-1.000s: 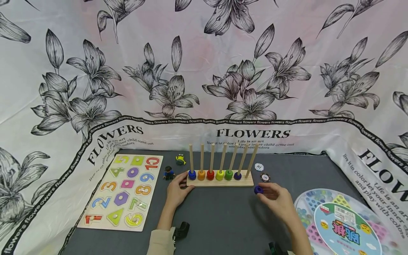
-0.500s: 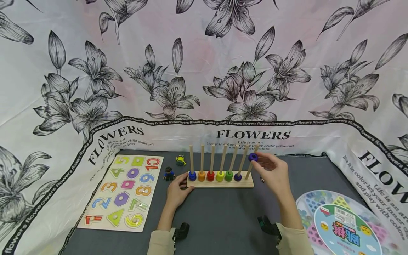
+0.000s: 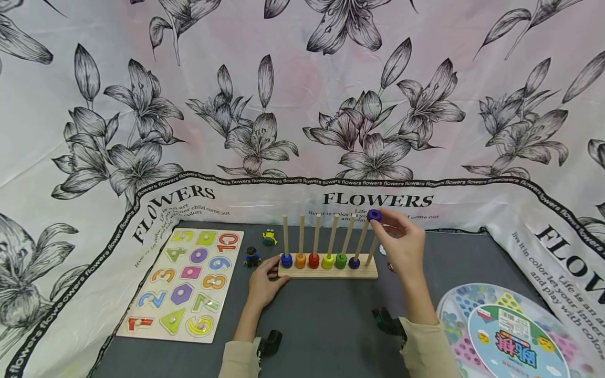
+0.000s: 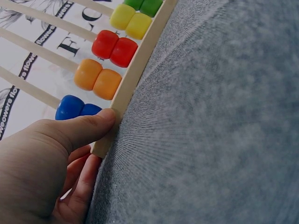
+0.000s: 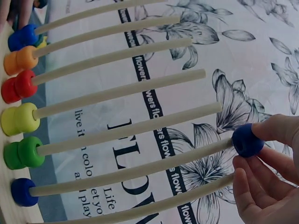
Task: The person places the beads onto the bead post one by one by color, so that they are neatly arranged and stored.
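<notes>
A wooden peg rack [image 3: 326, 272] stands on the table with a row of upright pegs. My left hand [image 3: 266, 282] grips its left end, thumb over the base beside the blue beads [image 4: 70, 107]. Between thumb and fingers, my right hand [image 3: 402, 242] pinches a dark blue bead [image 5: 248, 140], its hole right at the tip of the sixth peg [image 5: 140, 167]. At that peg's foot sits a single dark blue bead [image 5: 24, 192]. Pairs of orange [image 5: 21, 59], red [image 5: 18, 86], yellow [image 5: 19, 118] and green beads [image 5: 24, 152] fill the pegs between. The rightmost peg [image 3: 371, 253] bears no bead.
Left of the rack lies a number-and-shape puzzle board [image 3: 181, 283]. A small toy figure [image 3: 252, 256] and a yellow toy [image 3: 270, 237] stand behind my left hand. A round game box [image 3: 515, 336] lies at the right; poker chips are partly hidden behind my right hand.
My right hand has lifted the dark blue bead from beside the rack's right end up to the top of the sixth peg. The left hand has stayed on the base.
</notes>
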The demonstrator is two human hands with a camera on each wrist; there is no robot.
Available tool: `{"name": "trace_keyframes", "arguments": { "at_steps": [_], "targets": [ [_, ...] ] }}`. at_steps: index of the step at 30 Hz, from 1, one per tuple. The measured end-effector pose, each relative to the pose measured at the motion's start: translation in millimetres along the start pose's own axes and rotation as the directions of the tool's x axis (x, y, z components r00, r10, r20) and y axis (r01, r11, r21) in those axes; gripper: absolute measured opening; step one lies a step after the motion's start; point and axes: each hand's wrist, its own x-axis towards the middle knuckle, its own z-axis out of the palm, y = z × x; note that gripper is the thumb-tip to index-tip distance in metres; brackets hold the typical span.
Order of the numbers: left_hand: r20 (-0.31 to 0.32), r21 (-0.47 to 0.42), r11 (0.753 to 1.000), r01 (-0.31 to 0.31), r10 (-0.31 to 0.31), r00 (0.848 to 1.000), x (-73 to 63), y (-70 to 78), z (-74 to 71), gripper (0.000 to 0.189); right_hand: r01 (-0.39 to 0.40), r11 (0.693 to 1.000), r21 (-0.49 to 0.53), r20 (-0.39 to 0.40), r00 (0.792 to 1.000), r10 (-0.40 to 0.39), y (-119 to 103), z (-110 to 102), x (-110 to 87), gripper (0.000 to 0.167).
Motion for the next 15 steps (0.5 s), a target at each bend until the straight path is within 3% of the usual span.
{"name": "trace_keyframes", "arguments": {
  "at_steps": [6,13,15],
  "targets": [
    [-0.003,0.001,1.000,-0.019,0.019,1.000,-0.6,0.6,-0.2,0.059,0.019,0.995,-0.098,-0.028,0.999,-0.022,-2,6,1.1,0.025],
    [-0.006,0.014,1.000,-0.016,0.016,1.000,-0.6,0.4,0.3,0.059,0.006,0.987,-0.160,-0.073,0.997,-0.018,33,11,6.4,0.024],
    [-0.005,0.014,1.000,-0.006,0.006,1.000,-0.2,-0.1,0.5,0.060,0.011,0.986,-0.166,-0.078,0.997,-0.024,33,12,6.9,0.023]
  ]
}}
